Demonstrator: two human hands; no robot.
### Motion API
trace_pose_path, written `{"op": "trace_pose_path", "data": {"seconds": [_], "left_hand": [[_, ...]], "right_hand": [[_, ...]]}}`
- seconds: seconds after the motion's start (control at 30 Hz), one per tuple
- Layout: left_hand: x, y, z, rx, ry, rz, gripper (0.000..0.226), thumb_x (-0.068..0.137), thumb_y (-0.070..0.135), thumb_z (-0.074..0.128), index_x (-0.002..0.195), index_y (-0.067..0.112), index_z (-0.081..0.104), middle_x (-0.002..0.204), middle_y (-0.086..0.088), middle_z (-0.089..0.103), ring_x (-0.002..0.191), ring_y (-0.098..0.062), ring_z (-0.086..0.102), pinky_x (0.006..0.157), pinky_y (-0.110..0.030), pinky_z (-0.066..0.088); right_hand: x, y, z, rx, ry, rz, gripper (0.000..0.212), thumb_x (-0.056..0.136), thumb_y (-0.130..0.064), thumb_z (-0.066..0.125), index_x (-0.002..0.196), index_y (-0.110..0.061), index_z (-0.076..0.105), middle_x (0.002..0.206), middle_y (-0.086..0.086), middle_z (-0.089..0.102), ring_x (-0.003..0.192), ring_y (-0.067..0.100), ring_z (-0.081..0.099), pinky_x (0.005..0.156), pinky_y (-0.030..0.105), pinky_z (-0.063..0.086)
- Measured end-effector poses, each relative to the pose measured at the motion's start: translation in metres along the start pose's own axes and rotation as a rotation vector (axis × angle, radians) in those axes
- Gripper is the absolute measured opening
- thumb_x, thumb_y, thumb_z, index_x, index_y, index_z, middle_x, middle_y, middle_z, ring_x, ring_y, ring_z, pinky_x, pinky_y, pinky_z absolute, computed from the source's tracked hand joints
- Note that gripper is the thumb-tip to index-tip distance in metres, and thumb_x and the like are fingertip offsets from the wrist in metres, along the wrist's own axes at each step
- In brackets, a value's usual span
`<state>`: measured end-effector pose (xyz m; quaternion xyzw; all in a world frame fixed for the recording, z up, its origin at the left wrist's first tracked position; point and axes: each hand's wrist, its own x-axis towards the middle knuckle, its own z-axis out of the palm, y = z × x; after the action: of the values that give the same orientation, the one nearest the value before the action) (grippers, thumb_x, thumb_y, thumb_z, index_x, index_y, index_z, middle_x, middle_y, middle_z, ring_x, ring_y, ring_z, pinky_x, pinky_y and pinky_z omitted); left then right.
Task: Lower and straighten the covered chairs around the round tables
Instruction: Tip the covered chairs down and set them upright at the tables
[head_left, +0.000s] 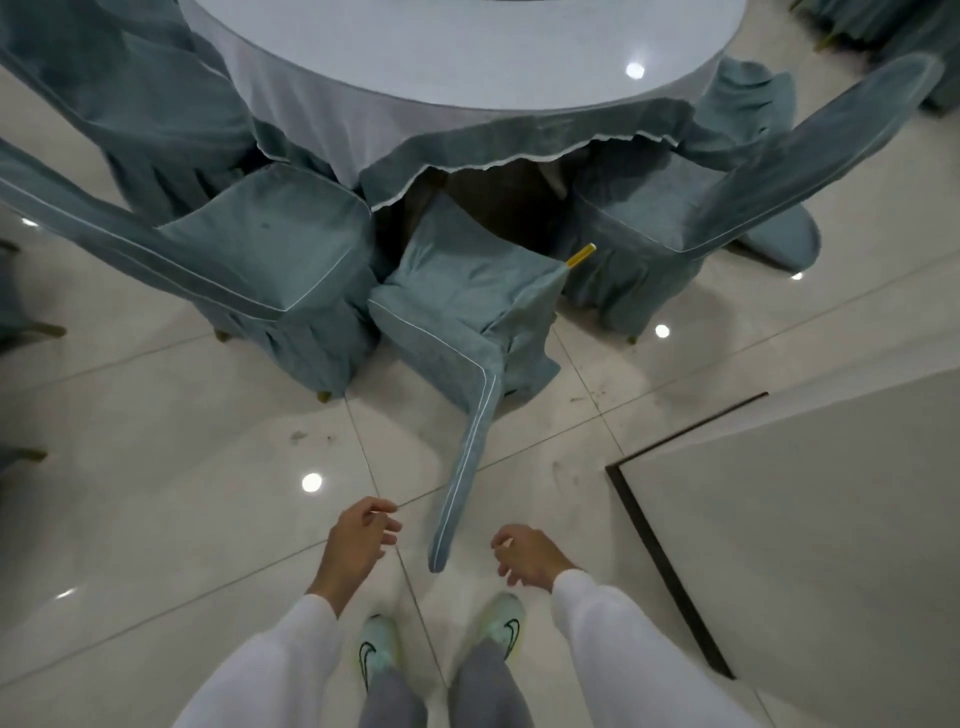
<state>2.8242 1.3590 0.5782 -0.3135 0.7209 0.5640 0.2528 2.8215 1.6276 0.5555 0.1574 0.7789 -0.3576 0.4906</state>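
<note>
A chair in a blue-grey cover (457, 306) leans against the round table (467, 52) in front of me, its seat tipped up under the cloth and one yellow leg tip (581, 256) poking out. Its backrest (465, 467) reaches down toward me and ends between my hands. My left hand (361, 540) hovers just left of the backrest tip, fingers apart and curled, holding nothing. My right hand (527, 556) hangs just right of the tip, also open and apart from the fabric.
Covered chairs stand on either side: one at the left (270, 260), one at the right (654, 228). A white pillar or wall block with a dark base (810, 519) juts in at the right. Glossy tiled floor (182, 467) lies around my feet.
</note>
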Motion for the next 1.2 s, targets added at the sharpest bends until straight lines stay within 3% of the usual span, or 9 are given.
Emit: {"op": "trace_pose_path", "data": {"seconds": [0.07, 0.23, 0.47, 0.6, 0.8, 0.87, 1.0, 1.13, 1.2], "left_hand": [[0.008, -0.021, -0.002, 0.027, 0.007, 0.011, 0.02, 0.099, 0.01, 0.05, 0.098, 0.017, 0.068, 0.087, -0.007, 0.075, 0.079, -0.025, 0.069, 0.066, -0.031, 0.053], [0.035, -0.08, 0.0, 0.066, -0.003, 0.021, 0.021, 0.101, 0.012, 0.05, 0.097, 0.021, 0.068, 0.086, -0.003, 0.074, 0.079, -0.025, 0.07, 0.064, -0.029, 0.052], [0.097, -0.154, 0.024, -0.002, 0.049, -0.051, 0.022, 0.099, 0.012, 0.047, 0.1, 0.023, 0.066, 0.09, -0.002, 0.073, 0.084, -0.023, 0.07, 0.068, -0.027, 0.054], [0.137, -0.185, 0.044, 0.034, 0.013, -0.031, 0.022, 0.102, 0.015, 0.045, 0.102, 0.028, 0.063, 0.093, 0.002, 0.072, 0.083, -0.017, 0.069, 0.067, -0.024, 0.054], [0.17, -0.221, 0.049, 0.05, -0.011, -0.021, 0.021, 0.103, 0.017, 0.045, 0.102, 0.025, 0.064, 0.094, 0.0, 0.072, 0.083, -0.018, 0.069, 0.068, -0.025, 0.053], [0.168, -0.224, 0.048, 0.06, -0.034, -0.044, 0.02, 0.101, 0.018, 0.046, 0.103, 0.026, 0.064, 0.094, 0.001, 0.072, 0.084, -0.017, 0.069, 0.07, -0.027, 0.055], [0.147, -0.214, 0.045, 0.096, -0.112, -0.124, 0.014, 0.099, 0.02, 0.05, 0.102, 0.026, 0.062, 0.096, -0.002, 0.071, 0.083, -0.018, 0.068, 0.072, -0.03, 0.054], [0.114, -0.193, 0.042, 0.131, -0.125, -0.105, 0.012, 0.094, 0.026, 0.06, 0.106, 0.025, 0.057, 0.097, 0.0, 0.066, 0.081, -0.015, 0.062, 0.068, -0.028, 0.05], [0.095, -0.177, 0.036, 0.168, -0.104, -0.058, 0.02, 0.093, 0.02, 0.063, 0.108, 0.025, 0.053, 0.095, 0.006, 0.061, 0.08, -0.007, 0.058, 0.065, -0.02, 0.046]], "right_hand": [[0.02, 0.009, 0.023, 0.026, -0.02, 0.026, 0.027, 0.098, -0.027, 0.056, 0.122, -0.018, 0.061, 0.103, 0.01, 0.071, 0.077, 0.019, 0.065, 0.067, 0.024, 0.052], [0.082, 0.03, 0.073, -0.009, 0.031, 0.097, 0.054, 0.09, -0.041, 0.057, 0.141, -0.023, 0.05, 0.136, 0.01, 0.06, 0.115, 0.027, 0.064, 0.105, 0.041, 0.05], [0.182, 0.035, 0.132, 0.13, 0.048, 0.188, 0.09, 0.097, -0.045, 0.059, 0.163, -0.015, 0.006, 0.166, 0.009, 0.027, 0.146, 0.032, 0.039, 0.117, 0.043, 0.039], [0.236, 0.031, 0.16, 0.32, 0.213, 0.146, 0.062, 0.1, -0.035, 0.06, 0.15, -0.013, 0.031, 0.15, 0.014, 0.051, 0.131, 0.033, 0.055, 0.105, 0.039, 0.047], [0.275, 0.048, 0.174, 0.29, 0.443, 0.112, 0.036, 0.089, -0.029, 0.077, 0.118, -0.014, 0.063, 0.119, 0.01, 0.072, 0.095, 0.029, 0.071, 0.078, 0.036, 0.063], [0.268, 0.043, 0.167, 0.328, 0.447, 0.122, 0.028, 0.085, -0.025, 0.081, 0.105, -0.014, 0.065, 0.112, 0.013, 0.073, 0.084, 0.029, 0.071, 0.065, 0.042, 0.066], [0.238, 0.012, 0.143, 0.279, 0.396, 0.101, 0.029, 0.084, -0.025, 0.081, 0.099, -0.008, 0.062, 0.101, 0.015, 0.072, 0.069, 0.028, 0.072, 0.047, 0.027, 0.059], [0.2, -0.027, 0.125, 0.221, 0.37, 0.109, 0.028, 0.074, -0.034, 0.082, 0.083, -0.013, 0.065, 0.079, 0.008, 0.075, 0.056, 0.025, 0.074, 0.06, 0.04, 0.064], [0.181, -0.045, 0.118, 0.224, 0.344, 0.091, 0.031, 0.072, -0.036, 0.079, 0.088, -0.011, 0.069, 0.079, 0.008, 0.076, 0.055, 0.025, 0.074, 0.062, 0.043, 0.065]]}}
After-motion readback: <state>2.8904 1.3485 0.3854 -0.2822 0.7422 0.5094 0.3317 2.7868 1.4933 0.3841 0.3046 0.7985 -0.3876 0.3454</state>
